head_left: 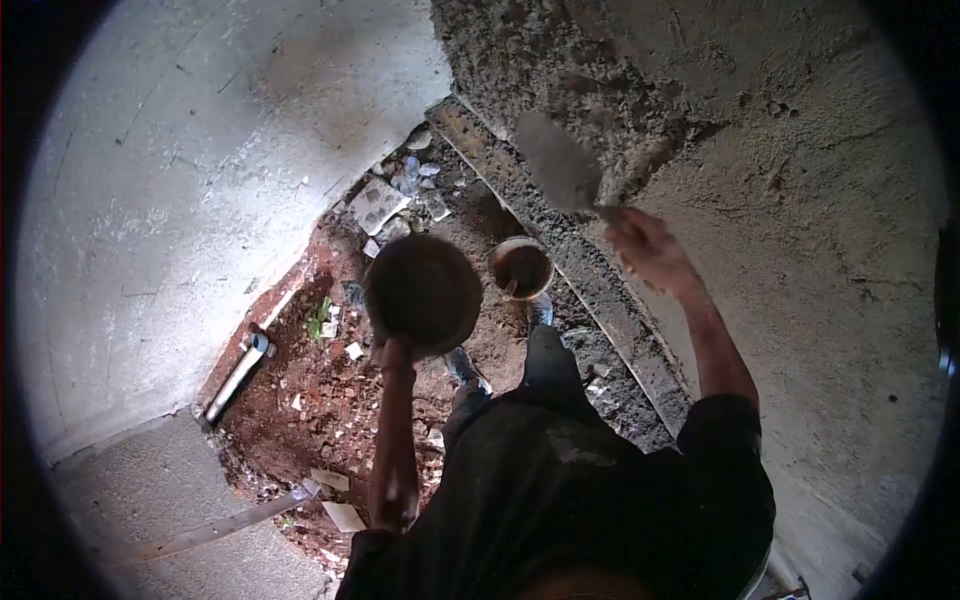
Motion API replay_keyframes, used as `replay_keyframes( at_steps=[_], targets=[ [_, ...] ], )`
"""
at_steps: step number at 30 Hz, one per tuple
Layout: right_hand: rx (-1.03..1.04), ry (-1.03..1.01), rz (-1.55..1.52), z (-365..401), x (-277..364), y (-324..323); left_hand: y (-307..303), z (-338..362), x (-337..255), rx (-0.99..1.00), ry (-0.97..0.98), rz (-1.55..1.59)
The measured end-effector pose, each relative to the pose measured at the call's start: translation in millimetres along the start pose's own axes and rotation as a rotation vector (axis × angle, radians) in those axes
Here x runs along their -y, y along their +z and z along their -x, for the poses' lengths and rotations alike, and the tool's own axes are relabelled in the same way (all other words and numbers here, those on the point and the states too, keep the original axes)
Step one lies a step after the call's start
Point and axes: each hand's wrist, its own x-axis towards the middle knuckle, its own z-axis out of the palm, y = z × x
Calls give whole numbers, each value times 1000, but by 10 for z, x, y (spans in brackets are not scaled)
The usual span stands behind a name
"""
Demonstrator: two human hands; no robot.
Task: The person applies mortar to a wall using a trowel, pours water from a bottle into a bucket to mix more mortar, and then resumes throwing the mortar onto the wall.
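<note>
My right hand (pixel 650 250) is closed round the handle of a trowel (pixel 560 160). The trowel's grey blade, slightly blurred, points up and left over the rough, dark mortar (pixel 640 110) on the wall. In my left hand (pixel 395 352) is a round dark pan (pixel 424 292), gripped at its near edge and held out over the ground. Shadow hides most of its inside. Between the pan and the right-hand wall, a small bucket (pixel 521 268) stands on the ground by my feet, with reddish-brown stains inside.
A long board (pixel 600 305) runs along the foot of the right wall. Broken tile pieces (pixel 378 206) and rubble lie in the far corner. A pale pipe (pixel 238 378) leans near the left wall (pixel 200 200). Another long strip (pixel 210 530) lies at lower left, across the reddish soil's edge.
</note>
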Motion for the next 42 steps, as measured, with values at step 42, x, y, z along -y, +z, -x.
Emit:
replay_keyframes(
  at_steps=[42],
  targets=[
    [770, -106, -225, -742, 207, 1862, -3243, -567, -163, -278, 223, -486]
  ],
)
